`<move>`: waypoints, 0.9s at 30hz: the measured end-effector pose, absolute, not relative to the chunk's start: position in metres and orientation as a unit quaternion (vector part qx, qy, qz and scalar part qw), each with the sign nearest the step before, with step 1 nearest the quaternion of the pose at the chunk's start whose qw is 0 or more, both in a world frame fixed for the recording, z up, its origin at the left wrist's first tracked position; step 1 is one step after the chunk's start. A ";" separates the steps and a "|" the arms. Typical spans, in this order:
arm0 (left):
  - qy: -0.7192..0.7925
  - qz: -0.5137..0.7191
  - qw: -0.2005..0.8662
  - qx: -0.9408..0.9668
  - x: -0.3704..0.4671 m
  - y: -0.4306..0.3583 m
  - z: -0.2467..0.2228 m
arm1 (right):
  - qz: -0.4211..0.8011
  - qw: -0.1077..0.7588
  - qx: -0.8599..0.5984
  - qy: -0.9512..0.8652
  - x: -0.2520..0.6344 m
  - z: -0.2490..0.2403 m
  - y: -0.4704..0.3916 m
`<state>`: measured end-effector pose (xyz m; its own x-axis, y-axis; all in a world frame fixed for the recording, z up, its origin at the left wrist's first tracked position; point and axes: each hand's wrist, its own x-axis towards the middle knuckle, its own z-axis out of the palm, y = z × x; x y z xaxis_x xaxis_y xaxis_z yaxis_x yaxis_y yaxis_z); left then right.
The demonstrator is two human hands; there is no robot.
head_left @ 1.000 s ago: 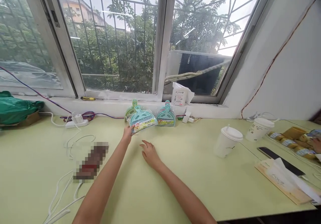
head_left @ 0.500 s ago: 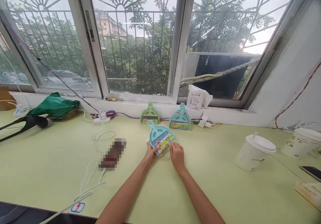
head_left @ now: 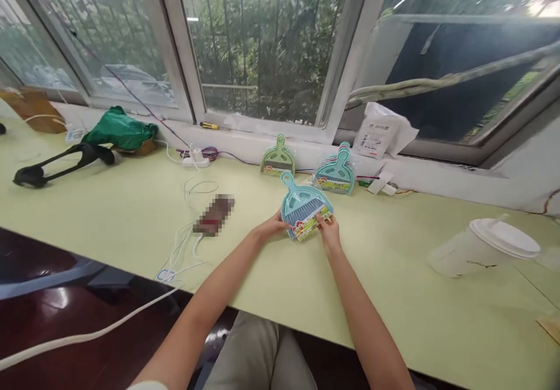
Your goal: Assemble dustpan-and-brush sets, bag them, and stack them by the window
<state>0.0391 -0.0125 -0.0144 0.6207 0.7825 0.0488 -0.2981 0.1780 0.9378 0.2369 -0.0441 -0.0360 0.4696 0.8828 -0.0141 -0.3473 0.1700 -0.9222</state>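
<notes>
A light-blue dustpan and brush set (head_left: 305, 206) in clear wrap, with a printed label along its lower edge, is held tilted above the pale green table (head_left: 271, 279). My left hand (head_left: 272, 227) grips its lower left corner, thumb on the front. At the lower right, my right hand (head_left: 329, 230) closes on the label edge, thumb in front; the fingers behind are hidden. Behind it, a green dustpan set (head_left: 279, 160) leans against the sill. To the right of that leans a stack of blue dustpan sets (head_left: 336, 173) with other colours behind.
A lidded white cup (head_left: 483, 249) stands at right. Left are a pixelated dark object (head_left: 214, 215), white cables, a power strip (head_left: 195, 158), a green bag (head_left: 120, 129) and a black strap-like frame (head_left: 65, 162). A white package (head_left: 380, 130) and a screwdriver (head_left: 210, 126) lie on the sill.
The camera view has tilted down, showing my legs and the table's front edge. My right hand, beside the dustpan set before, now grips its right side.
</notes>
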 end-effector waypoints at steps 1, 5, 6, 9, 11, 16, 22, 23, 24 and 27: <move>0.229 0.370 0.733 0.523 0.038 -0.011 -0.014 | 0.451 0.701 -0.476 -0.281 0.237 -0.035 -0.045; 0.262 0.371 0.726 0.517 0.032 0.000 -0.019 | 0.482 0.689 -0.456 -0.291 0.236 -0.031 -0.050; 0.275 0.372 0.719 0.519 0.030 0.002 -0.022 | 0.486 0.689 -0.451 -0.292 0.235 -0.030 -0.050; 0.311 0.382 0.702 0.514 0.027 0.007 -0.028 | 0.503 0.682 -0.437 -0.301 0.234 -0.029 -0.051; 0.323 0.387 0.697 0.511 0.027 0.010 -0.031 | 0.514 0.678 -0.422 -0.314 0.234 -0.029 -0.051; 0.333 0.426 0.687 0.485 0.031 0.013 -0.033 | 0.517 0.676 -0.416 -0.319 0.235 -0.032 -0.049; 0.419 0.517 0.636 0.391 0.033 0.019 -0.021 | 0.520 0.667 -0.435 -0.309 0.230 -0.029 -0.049; 0.419 0.529 0.631 0.382 0.031 0.021 -0.017 | 0.517 0.668 -0.436 -0.311 0.229 -0.028 -0.050; 0.415 0.544 0.626 0.375 0.028 0.022 -0.013 | 0.512 0.671 -0.437 -0.311 0.229 -0.026 -0.051; 0.396 0.597 0.587 0.378 0.012 0.035 0.003 | 0.501 0.678 -0.442 -0.307 0.233 -0.023 -0.052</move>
<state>0.0117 0.0347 0.0029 -0.0258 0.9996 -0.0140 -0.4009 0.0025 0.9161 0.2329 -0.0516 -0.0227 0.3099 0.9504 -0.0257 -0.4081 0.1085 -0.9065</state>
